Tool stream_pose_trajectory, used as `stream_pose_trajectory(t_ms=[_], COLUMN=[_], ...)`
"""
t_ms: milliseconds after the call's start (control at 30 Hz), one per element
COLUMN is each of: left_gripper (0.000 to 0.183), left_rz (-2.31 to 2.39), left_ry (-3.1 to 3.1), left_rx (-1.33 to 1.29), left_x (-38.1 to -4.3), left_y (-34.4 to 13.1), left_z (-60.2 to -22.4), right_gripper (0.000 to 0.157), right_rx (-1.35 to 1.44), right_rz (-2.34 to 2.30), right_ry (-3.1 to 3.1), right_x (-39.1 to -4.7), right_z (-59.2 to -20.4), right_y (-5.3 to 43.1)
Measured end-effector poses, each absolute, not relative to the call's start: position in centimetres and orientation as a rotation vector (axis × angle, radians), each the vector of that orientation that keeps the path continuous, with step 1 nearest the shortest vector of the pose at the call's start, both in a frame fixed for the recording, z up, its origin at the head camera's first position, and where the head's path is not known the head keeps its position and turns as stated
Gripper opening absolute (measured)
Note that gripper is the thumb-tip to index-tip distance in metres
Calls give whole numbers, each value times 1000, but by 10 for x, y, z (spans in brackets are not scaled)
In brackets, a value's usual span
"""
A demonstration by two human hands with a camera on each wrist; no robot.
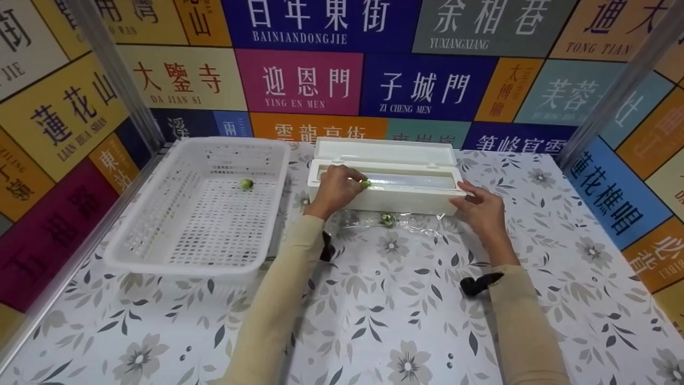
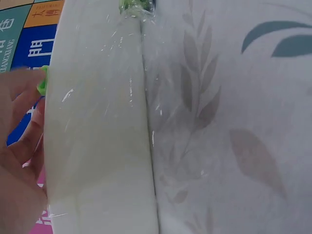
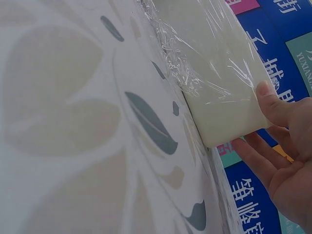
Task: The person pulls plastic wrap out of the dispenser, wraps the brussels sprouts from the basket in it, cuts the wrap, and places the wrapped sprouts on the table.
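While the right hand [image 1: 482, 209] grips the three-o'clock end of a long white rectangular box [image 1: 385, 201], seemingly to brace it against sliding, the left hand [image 1: 336, 188] pinches a small bright-green tab [image 1: 366, 183] just nine o'clock of the box's middle, probably for control along the rim. Clear plastic film [image 1: 422, 224] drapes over the front onto the floral surface [image 1: 395, 305], a round green ball [image 1: 387, 220] at six o'clock perhaps weighting it. A white perforated plastic basket [image 1: 184, 269] stands at nine o'clock.
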State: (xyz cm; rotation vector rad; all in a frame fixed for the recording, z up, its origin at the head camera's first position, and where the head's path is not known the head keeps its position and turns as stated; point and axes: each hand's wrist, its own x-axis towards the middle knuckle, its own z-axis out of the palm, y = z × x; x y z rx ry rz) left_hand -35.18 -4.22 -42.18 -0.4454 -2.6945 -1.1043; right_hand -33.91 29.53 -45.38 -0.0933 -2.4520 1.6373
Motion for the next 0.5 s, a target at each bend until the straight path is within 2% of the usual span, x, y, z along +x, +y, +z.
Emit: stream_pose_trajectory(t_ms=[500], left_gripper=[15], left_rz=[-1051], left_ry=[-2624], left_rx=[-228], left_x=[-342], left_y=[-51], left_z=[-429], right_gripper=[52], right_rx=[-44], right_rz=[1632], right_ry=[-2411], right_x=[-338], right_z=[-458], right_y=[295])
